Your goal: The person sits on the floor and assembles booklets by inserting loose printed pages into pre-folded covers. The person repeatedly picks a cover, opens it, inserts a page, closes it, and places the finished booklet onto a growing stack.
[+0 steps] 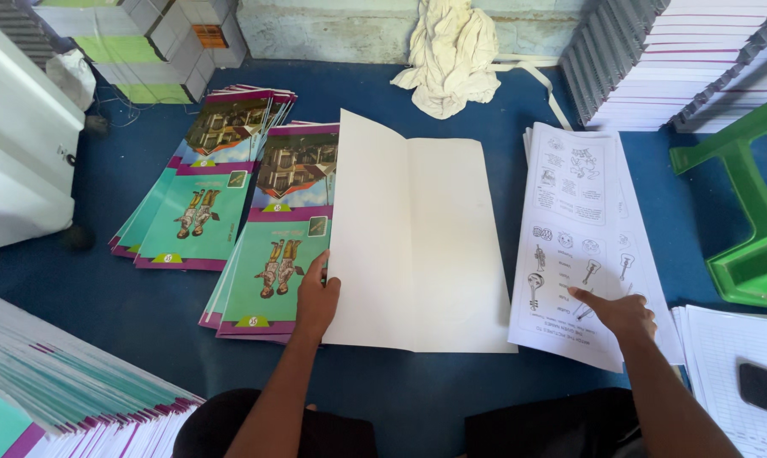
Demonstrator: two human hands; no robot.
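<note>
- The left hand (316, 301) is gripping the left edge of a blank white folded sheet (422, 242), with the thumb lying on top of the paper and the fingers hidden under it.
- This sheet is lying in the middle of the blue floor (129, 280); its long axis is running from the person away toward the far wall, and the fold line is running the same way.
- The right hand (623, 312) is resting open on a stack of printed pages (579, 246), with the index finger pointing left at the small drawings; it is gripping nothing.
- The printed pages are lying just right of the sheet, slightly tilted, with the long axis also going away from the person.
- Two piles of green and purple covers (273, 254) are lying left of the sheet; the nearer pile is partly hidden under its edge and the left hand.
- The book stack (69, 399) at the near left corner is cut off by the frame.
</note>
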